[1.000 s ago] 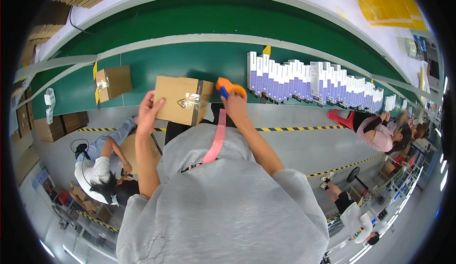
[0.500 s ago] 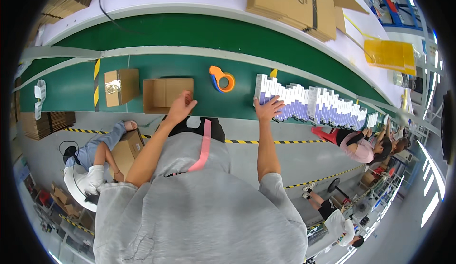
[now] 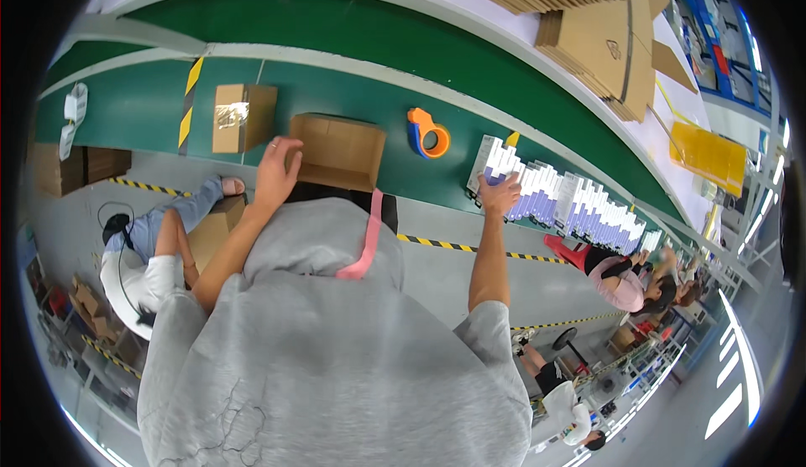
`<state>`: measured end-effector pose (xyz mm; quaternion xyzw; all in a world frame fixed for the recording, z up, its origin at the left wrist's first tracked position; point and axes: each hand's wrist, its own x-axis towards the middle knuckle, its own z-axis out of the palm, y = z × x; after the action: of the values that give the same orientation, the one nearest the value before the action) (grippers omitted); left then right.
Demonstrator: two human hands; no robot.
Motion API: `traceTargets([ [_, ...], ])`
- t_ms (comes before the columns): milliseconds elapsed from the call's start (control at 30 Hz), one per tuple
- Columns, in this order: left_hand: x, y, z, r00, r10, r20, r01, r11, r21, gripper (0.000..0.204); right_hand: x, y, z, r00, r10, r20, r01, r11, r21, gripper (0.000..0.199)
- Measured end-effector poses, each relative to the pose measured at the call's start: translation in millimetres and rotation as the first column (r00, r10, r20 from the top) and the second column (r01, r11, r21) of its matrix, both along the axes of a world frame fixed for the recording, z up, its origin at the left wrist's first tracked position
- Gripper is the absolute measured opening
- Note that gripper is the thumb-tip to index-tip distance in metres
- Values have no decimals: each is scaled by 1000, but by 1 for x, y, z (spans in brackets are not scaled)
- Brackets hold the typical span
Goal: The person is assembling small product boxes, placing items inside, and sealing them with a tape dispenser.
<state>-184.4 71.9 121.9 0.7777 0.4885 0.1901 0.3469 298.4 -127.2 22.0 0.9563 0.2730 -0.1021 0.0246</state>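
An open brown cardboard carton [image 3: 340,152], with nothing visible inside, sits on the green bench in front of me. My left hand [image 3: 280,165] is at its left side, thumb and fingers apart; whether it touches the wall I cannot tell. Farther right, a long row of small white-and-purple boxes [image 3: 550,196] stands packed side by side. At the row's near left end my right hand [image 3: 501,194] has its thumb and fingers around some of these boxes. Between carton and row lies an orange-and-blue tape dispenser [image 3: 430,135].
A closed, taped carton [image 3: 242,120] stands left of the open one. Flattened cardboard [image 3: 609,55] is stacked on the shelf beyond. A person [image 3: 138,257] bends over a carton at left; other people [image 3: 625,278] work along the bench at right.
My left hand has gone from the open carton's right side to its left side. My right hand's spread fingers have curled around boxes at the row's end. The whole view has tilted.
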Motion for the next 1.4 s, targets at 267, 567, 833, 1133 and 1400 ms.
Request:
traceTargets([
  [267, -18, 1, -48, 973, 9, -232, -62, 973, -220, 45, 19, 11, -11, 998, 47, 37, -41, 988, -147, 134],
  [567, 4, 0, -65, 974, -80, -211, 13, 954, -300, 41, -15, 14, 53, 947, -23, -321, 169, 884, 435, 115],
  [833, 23, -2, -83, 973, 67, -219, -119, 965, -235, 42, -210, 108, 174, 568, 775, -277, -198, 455, 868, 119],
  [1133, 2, -2, -85, 976, 177, -126, -206, 938, -278, 21, -266, 138, 122, 308, 940, -146, -834, 340, 434, 122],
  [1400, -8, -12, -123, 944, 289, 163, -202, 890, -410, 31, -293, 131, 134, 367, 917, -159, -906, 391, 164, 120],
])
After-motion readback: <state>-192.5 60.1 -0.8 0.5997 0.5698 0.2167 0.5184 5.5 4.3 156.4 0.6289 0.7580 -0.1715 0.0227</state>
